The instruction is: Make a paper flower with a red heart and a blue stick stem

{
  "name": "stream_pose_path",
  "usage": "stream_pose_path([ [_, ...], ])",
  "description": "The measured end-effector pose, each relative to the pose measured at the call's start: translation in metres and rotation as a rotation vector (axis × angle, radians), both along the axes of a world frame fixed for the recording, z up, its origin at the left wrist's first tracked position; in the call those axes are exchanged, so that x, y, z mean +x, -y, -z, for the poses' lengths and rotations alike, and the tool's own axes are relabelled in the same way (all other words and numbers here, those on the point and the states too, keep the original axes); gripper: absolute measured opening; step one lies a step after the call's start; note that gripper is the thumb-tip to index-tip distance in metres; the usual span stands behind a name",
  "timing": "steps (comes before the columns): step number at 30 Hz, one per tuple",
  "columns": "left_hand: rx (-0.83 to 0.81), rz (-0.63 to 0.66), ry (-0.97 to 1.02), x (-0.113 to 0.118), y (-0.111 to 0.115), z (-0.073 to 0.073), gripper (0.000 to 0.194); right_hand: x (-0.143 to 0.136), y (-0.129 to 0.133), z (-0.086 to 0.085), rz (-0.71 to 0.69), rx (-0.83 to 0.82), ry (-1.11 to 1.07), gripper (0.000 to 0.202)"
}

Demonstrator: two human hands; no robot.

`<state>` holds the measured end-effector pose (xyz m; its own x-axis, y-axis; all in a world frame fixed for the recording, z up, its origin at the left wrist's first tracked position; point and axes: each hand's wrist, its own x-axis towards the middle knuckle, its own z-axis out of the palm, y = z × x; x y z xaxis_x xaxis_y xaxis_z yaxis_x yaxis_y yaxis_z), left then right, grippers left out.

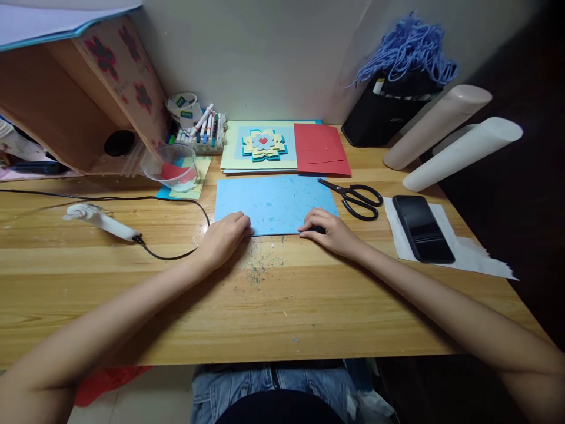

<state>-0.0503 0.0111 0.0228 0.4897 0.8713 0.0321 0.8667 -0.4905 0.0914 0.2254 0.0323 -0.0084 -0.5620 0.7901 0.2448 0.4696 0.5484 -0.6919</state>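
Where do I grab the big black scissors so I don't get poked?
Probably by the looped handles, coming from the right: the scissors lie flat with loops rightward, while their pointed blades aim left, over the blue sheet.

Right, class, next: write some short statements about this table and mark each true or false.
1. The left hand and right hand both touch the rectangular light-blue sheet. True.
2. That sheet stands upright. False: it lies flat on the brown wooden table.
3. The black-handled metal scissors lie at the sheet's right side. True.
4. The left hand holds the scissors. False: they lie untouched.
5. The rectangular black phone rests on torn white paper. True.
6. That phone lies between the two hands. False: it is right of the scissors.
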Motion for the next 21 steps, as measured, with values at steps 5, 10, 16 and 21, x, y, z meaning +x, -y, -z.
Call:
stream_pose_path([
  [5,0.020,0.109,0.013,-0.005,0.006,0.001,0.024,-0.004,0.006,0.003,0.026,0.162,0.037,0.008],
  [10,0.075,0.133,-0.022,-0.007,0.012,0.001,0.025,-0.012,0.018,0.003,0.094,0.309,0.124,0.015],
  [16,0.188,0.258,-0.133,-0.009,0.014,0.005,0.022,-0.016,0.027,0.007,0.144,0.504,0.383,0.022],
  [21,0.173,0.265,-0.173,-0.009,0.014,0.006,0.018,-0.015,0.022,0.005,0.119,0.439,0.337,0.022],
])
